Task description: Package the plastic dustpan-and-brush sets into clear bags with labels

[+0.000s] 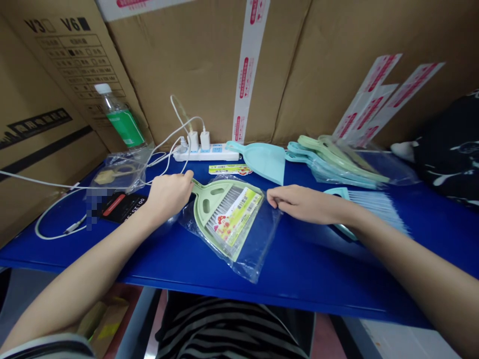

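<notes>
A green dustpan (pixel 205 217) with a small brush and a printed label card (pixel 239 215) lies in a clear plastic bag (pixel 258 249) on the blue table. My left hand (pixel 171 195) is closed around the end of the dustpan's handle. At the bag's right upper edge, my right hand (pixel 299 202) pinches the plastic. To the right, partly under my right forearm, rests a light blue brush (pixel 377 207) with pale bristles. Behind the bag lie a light blue dustpan (pixel 265 158) and a loose label card (pixel 229 169).
Bagged blue and green dustpan sets (pixel 337 162) are stacked at the back right. A white power strip (pixel 207 153) with chargers and cables stands at the back. On the left are a phone (pixel 123 205) and a bottle (pixel 121 119). Cardboard boxes (pixel 194 65) wall the rear.
</notes>
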A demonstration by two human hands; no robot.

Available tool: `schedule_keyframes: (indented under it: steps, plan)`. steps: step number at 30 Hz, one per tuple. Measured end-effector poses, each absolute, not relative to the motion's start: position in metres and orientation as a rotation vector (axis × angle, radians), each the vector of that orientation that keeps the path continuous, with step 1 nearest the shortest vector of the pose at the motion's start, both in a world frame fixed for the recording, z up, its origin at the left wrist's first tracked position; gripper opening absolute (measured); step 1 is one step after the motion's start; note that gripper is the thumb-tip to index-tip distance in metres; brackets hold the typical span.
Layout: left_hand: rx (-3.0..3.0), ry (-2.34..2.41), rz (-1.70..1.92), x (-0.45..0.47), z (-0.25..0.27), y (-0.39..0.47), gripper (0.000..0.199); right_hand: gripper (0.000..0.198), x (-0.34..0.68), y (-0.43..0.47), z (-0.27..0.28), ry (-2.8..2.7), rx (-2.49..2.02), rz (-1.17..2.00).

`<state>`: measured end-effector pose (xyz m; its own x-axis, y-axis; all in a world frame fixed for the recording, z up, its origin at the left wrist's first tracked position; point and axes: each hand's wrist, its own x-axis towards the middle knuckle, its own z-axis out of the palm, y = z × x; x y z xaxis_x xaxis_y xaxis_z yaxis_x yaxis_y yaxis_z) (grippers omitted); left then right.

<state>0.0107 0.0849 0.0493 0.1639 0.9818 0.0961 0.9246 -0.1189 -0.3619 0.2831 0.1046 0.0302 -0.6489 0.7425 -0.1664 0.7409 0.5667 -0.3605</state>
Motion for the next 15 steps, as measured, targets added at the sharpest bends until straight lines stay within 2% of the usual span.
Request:
schedule_keyframes:
  steps: [7, 15]
  plan:
    - [-2.348, -1.682, 0.268, 0.018, 0.046, 0.076, 0.028, 0.008, 0.283, 0.106, 0.016, -2.644, -1.23, 0.225]
    - [-2.404, -1.588, 0.269, 0.017, 0.044, 0.077, 0.026, 0.031, 0.28, 0.11, 0.009, -2.622, -1.188, 0.225]
